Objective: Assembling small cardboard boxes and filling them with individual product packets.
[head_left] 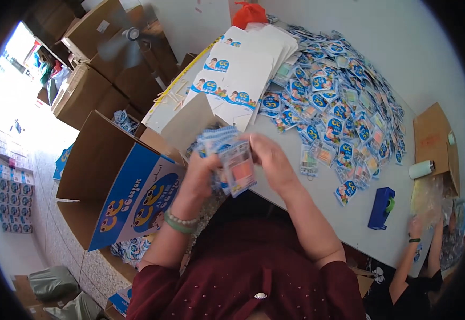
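Observation:
In front of my body I hold a bunch of small flat blue-and-white printed packets (239, 169). The front one has a clear window with something orange-pink inside. My left hand (203, 173), with a bead bracelet and a green bangle on its wrist, is closed around the bunch from the left. My right hand (271, 159) has its fingers curled at the upper right edge of the packets, slightly blurred; its fingertips are partly hidden. Just behind the bunch rises an open white carton (194, 118), mostly covered by hands and packets.
A large heap of similar packets (344, 106) spreads over the table (285, 186). Flattened white cartons (237, 66) are stacked at the back. A blue tape dispenser (380, 209) stands at right, near another person's hands (416, 226). A big open box (131, 200) stands at left.

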A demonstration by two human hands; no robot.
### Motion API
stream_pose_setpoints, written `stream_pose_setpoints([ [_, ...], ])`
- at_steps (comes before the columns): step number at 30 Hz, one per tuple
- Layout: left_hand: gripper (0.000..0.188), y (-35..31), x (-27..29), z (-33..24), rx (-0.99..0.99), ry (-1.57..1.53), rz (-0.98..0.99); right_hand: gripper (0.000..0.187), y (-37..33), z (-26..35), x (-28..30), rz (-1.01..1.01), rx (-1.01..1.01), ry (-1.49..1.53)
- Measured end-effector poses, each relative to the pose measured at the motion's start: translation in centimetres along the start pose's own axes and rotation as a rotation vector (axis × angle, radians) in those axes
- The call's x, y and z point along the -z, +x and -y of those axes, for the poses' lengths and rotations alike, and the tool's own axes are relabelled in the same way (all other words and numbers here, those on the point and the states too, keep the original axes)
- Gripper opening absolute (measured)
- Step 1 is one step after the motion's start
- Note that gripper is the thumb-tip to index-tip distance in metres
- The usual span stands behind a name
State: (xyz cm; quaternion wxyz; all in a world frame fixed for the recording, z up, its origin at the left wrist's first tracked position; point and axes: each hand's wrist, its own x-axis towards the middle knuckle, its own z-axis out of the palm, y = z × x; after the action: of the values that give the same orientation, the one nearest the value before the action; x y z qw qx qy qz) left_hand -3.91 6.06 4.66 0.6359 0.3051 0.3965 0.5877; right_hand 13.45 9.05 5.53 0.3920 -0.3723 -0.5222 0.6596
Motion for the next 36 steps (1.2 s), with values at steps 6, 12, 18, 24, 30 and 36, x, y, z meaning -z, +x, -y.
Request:
stream_pose_setpoints([
  [6,0.044,1.7,4.7,-1.6,0.138,-0.094,-0.127,0.029,9.4,-5.6,-0.3,-0.208,0.127,-1.093],
  [12,0.041,3.6,3.7,-1.4,0.143,-0.021,-0.058,0.019,5.6,-5.5,1.4,-0.277,0.002,-1.293],
  [18,0.050,6.3,-2.8,2.2,0.169,0.200,0.119,0.016,-0.6,-5.6,6.0,-0.443,0.101,-1.333],
  [24,0.073,5.9,-6.6,3.4,-0.031,1.183,-0.058,0.014,-3.6,-7.1,5.4,-0.501,0.091,-1.149],
  [30,0.072,5.1,-8.3,4.7,0.002,1.133,-0.039,0.014,-4.0,-7.0,5.5,-0.478,0.053,-1.017],
  [36,0.086,6.2,-8.8,5.3,0.214,1.577,-0.121,0.018,-3.9,-6.9,5.8,-0.407,0.068,-1.047],
])
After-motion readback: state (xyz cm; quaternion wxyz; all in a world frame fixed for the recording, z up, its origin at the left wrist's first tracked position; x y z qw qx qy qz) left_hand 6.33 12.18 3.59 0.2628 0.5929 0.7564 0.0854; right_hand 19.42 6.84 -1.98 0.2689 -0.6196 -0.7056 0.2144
